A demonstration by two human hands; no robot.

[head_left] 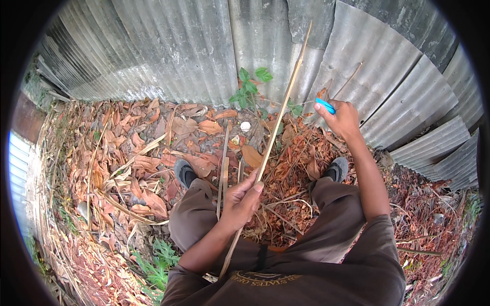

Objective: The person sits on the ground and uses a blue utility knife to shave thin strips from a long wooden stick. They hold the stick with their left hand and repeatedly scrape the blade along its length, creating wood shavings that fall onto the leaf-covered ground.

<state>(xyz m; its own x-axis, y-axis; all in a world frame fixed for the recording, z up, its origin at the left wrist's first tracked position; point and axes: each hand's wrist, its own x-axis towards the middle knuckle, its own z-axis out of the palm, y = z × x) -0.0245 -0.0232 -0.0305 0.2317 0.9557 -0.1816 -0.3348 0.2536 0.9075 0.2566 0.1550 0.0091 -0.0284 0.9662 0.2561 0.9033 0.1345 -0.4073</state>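
Note:
My left hand [241, 200] grips a long thin bamboo strip [278, 125] near its lower part. The strip slants up and to the right toward the corrugated metal wall. My right hand [341, 118] is raised out to the right, closed around a small tool with a blue handle [325, 105]; its blade is hidden by the hand. The right hand is apart from the strip. Below the hands are my knees in brown trousers and both grey shoes [185, 172] on dry leaves.
Grey corrugated metal sheets [194, 46] wall off the far side and the right. Dry brown leaves and loose bamboo slivers [223, 171] cover the ground. A small green plant [251, 84] grows at the wall's foot. Weeds grow at lower left.

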